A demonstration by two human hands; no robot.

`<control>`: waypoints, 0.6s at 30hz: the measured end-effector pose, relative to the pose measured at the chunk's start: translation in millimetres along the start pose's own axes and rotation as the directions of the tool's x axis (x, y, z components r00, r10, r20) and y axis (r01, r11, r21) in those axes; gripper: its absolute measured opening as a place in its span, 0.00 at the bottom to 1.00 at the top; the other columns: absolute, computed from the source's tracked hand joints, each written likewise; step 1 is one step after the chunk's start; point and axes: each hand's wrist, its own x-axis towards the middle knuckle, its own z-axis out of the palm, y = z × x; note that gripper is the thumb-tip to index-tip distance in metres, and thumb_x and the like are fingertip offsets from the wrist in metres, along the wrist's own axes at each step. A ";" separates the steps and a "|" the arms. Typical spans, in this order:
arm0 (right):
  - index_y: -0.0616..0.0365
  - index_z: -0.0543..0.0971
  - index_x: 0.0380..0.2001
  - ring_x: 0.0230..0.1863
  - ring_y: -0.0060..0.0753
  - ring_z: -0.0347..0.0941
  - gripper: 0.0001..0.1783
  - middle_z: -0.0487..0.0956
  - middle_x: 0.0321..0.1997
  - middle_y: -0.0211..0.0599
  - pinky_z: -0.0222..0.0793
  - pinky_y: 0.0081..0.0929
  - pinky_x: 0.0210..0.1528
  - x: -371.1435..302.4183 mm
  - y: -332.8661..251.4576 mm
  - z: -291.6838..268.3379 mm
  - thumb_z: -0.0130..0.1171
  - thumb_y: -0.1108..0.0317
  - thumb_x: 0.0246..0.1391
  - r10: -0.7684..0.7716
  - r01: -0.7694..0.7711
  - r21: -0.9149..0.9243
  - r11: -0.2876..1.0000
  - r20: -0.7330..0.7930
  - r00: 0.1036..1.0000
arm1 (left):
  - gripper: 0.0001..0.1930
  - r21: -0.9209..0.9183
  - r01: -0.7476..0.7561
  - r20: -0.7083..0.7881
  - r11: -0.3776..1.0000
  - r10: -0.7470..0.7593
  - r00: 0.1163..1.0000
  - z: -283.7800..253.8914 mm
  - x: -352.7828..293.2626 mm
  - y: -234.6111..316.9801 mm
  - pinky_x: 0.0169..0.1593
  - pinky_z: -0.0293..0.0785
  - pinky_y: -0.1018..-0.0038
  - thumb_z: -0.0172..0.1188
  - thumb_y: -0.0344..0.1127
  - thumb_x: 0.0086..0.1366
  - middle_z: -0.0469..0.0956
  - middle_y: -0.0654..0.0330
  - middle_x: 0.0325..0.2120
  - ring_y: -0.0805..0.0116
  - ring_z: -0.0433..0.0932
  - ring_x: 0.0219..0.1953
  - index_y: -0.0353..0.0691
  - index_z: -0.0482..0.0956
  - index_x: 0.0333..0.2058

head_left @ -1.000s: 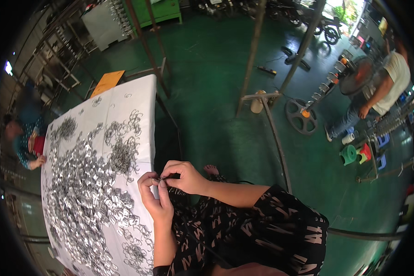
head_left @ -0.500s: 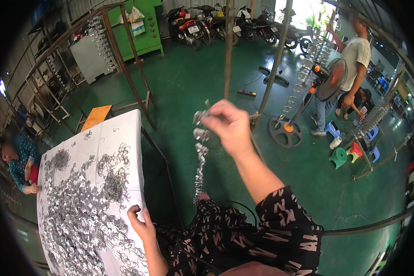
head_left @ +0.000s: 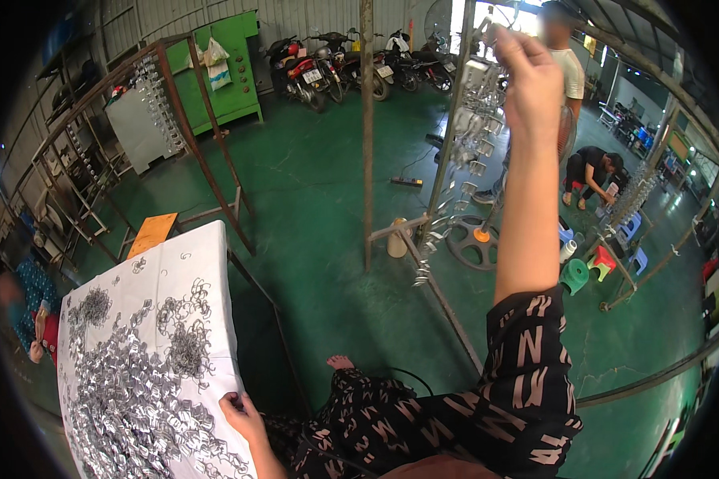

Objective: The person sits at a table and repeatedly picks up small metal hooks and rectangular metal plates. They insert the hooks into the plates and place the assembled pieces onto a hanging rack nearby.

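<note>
My right hand (head_left: 527, 88) is raised at the upper right beside a metal rack post. Its fingers pinch the top of a strand of linked silver metal clips (head_left: 465, 188), which hangs down and swings to the left. Near the strand's top, other hanging clips overlap it, so I cannot fully tell them apart. Low down, my left hand (head_left: 246, 419) rests at the right edge of the white-covered table (head_left: 196, 247), thumb and forefinger apart, holding nothing I can see. A large pile of loose metal clips (head_left: 136, 383) and a heap of thin wire hooks (head_left: 189, 351) lie on it.
A rack post (head_left: 367, 144) and a low crossbar (head_left: 447, 307) stand ahead. Behind the strand are a fan base (head_left: 473, 242) and a standing person (head_left: 571, 68). Another person (head_left: 595, 176) crouches near stools (head_left: 575, 274). Someone sits at the table's left (head_left: 36, 307).
My right hand has lifted up and to the right with the strand, to the rack. The strand now swings at a slant. My left hand stays at the table edge.
</note>
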 end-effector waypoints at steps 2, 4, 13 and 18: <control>0.65 0.80 0.38 0.30 0.18 0.70 0.13 0.79 0.31 0.27 0.63 0.15 0.37 45.4 16.2 -47.5 0.66 0.67 0.53 0.024 -0.023 -0.011 1.000 0.012 1.000 | 0.09 0.010 -0.045 -0.018 0.999 0.045 0.999 1.2 1.0 7.5 0.31 0.66 0.73 0.59 0.26 0.60 0.68 0.58 0.29 0.67 0.68 0.28 0.33 0.69 0.36; 0.63 0.80 0.39 0.30 0.17 0.69 0.13 0.78 0.30 0.26 0.61 0.15 0.35 67.3 12.1 -52.7 0.66 0.65 0.53 0.008 -0.010 -0.036 0.999 -0.039 0.999 | 0.09 0.026 -0.032 -0.013 0.999 0.032 0.999 -0.3 0.6 8.0 0.31 0.67 0.72 0.59 0.26 0.60 0.69 0.57 0.29 0.66 0.68 0.28 0.33 0.68 0.36; 0.63 0.81 0.31 0.26 0.22 0.71 0.10 0.79 0.27 0.30 0.66 0.22 0.29 152.1 20.9 -102.0 0.63 0.66 0.52 -0.071 -0.015 -0.426 0.905 -0.184 0.980 | 0.11 0.085 -0.052 0.026 0.995 0.050 0.998 -0.8 -0.8 -0.1 0.34 0.68 0.68 0.61 0.27 0.57 0.68 0.53 0.31 0.60 0.68 0.30 0.32 0.68 0.35; 0.61 0.82 0.31 0.26 0.22 0.70 0.09 0.78 0.25 0.29 0.63 0.26 0.27 198.5 34.5 -147.6 0.65 0.68 0.48 -0.031 -0.084 -0.565 0.821 -0.190 0.981 | 0.12 0.132 -0.087 0.048 0.987 0.081 0.996 -1.6 -0.6 8.2 0.35 0.68 0.66 0.62 0.27 0.56 0.68 0.51 0.31 0.57 0.68 0.30 0.31 0.68 0.35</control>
